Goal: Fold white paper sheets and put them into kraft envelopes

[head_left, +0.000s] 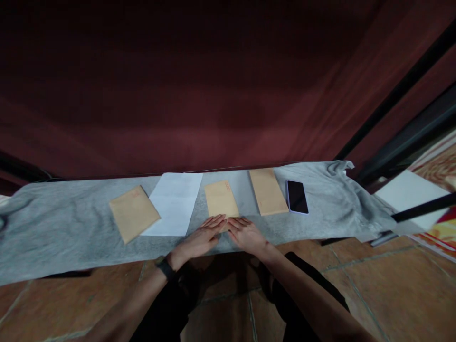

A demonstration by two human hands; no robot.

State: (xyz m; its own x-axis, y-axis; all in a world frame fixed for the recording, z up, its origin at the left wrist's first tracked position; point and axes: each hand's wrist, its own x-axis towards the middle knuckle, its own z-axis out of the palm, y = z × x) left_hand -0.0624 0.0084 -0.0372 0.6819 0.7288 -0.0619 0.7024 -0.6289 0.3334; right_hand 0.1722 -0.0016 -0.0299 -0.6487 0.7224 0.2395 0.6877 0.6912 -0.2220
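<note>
A tan envelope (220, 198) with small red print at its upper corner lies in front of me on the grey cloth. My left hand (204, 236) rests flat on its near left edge, fingers stretched out. Opposite it, my right hand (246, 234) lies on the near right edge, its fingers straight as well. The fingertips of both hands almost meet at the middle of that edge. What lies beneath the fingers is hidden.
Left of the envelope are white paper sheets (175, 202), partly under a stack of tan envelopes (133, 213). On the right lie a longer brown envelope (268, 191) and a phone (297, 197). The grey cloth (71, 223) covers a narrow bench against a dark red wall (178, 137).
</note>
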